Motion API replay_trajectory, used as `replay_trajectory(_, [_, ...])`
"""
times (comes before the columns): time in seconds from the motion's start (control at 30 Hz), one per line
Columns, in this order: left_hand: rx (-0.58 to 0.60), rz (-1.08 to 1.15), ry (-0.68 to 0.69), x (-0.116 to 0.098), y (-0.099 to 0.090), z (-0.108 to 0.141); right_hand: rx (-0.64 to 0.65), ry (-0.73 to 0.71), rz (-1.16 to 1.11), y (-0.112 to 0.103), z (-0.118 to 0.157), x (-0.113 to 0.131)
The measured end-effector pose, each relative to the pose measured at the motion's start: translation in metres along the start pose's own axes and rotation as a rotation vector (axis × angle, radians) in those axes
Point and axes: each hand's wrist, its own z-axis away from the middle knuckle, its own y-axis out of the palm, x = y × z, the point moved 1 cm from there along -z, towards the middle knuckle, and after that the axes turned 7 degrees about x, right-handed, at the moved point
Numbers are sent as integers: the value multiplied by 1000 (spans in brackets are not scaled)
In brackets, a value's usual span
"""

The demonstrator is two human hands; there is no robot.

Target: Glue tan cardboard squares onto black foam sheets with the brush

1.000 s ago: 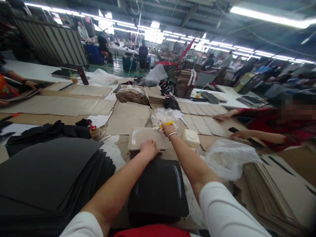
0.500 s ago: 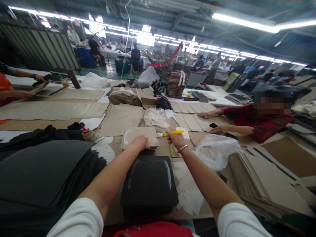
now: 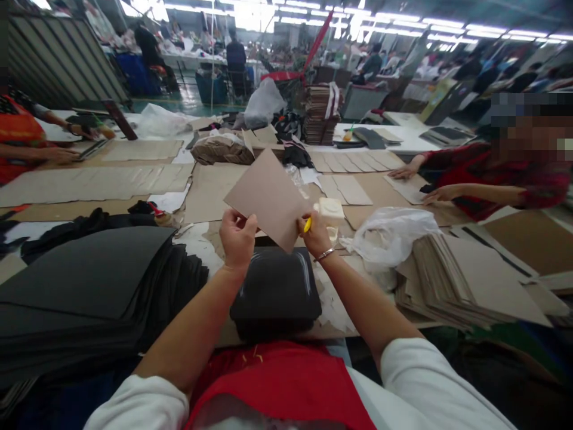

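Note:
Above the table, a brown cardboard piece point(image 3: 268, 200) is held up, tilted with one corner pointing away from me. My left hand point(image 3: 238, 236) is closed on its near-left edge, thumb on top. At its right corner, my right hand point(image 3: 316, 234) grips the card and also a brush, whose yellow handle end point(image 3: 307, 224) pokes out toward me; the bristles are hidden. Below the card lies a stack of black rounded sheets point(image 3: 275, 289), with whitish wet-looking streaks along the top sheet's edge. A cream-coloured container-like thing point(image 3: 330, 209) stands just beyond my right hand.
Large dark sheets point(image 3: 85, 275) are piled at the left, brown cardboard sheets point(image 3: 447, 275) at the right. A clear plastic bag point(image 3: 394, 230) lies beside the right pile. Co-workers sit at both sides; the right one's hand point(image 3: 443, 194) is on a card. A red-tipped bottle point(image 3: 162, 214) is at left.
The cardboard piece has come off the small stack and up toward me, now in both hands. The brush has turned in my right hand. My view has tipped downward.

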Motion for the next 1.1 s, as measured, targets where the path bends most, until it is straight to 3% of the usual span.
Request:
replay_trajectory(0.13, [122,297,-253,7,2,35,-187,11,-13,-14,17,-12])
replay_trajectory(0.23, [130,344,-346,16,-13,37,-211,-5,-26,-26,29,-24])
replay_trajectory(0.33, [129,252,-450,26,-34,27,-174,-45,8,-36,39,-32])
replay_trajectory(0.5, [365,-8,-619,40,-62,39,-77,-51,145,-38,68,-39])
replay_trajectory(0.6, [459,-283,-593,49,-77,57,32,21,274,-30,90,-46])
replay_trajectory(0.73, [510,-571,-461,62,-90,61,135,-9,431,-15,101,-50])
replay_trajectory(0.93, [475,-591,-568,86,-94,47,185,-52,616,6,82,-51])
replay_trajectory(1.1, [482,-638,-579,104,-98,52,177,-32,612,17,80,-60])
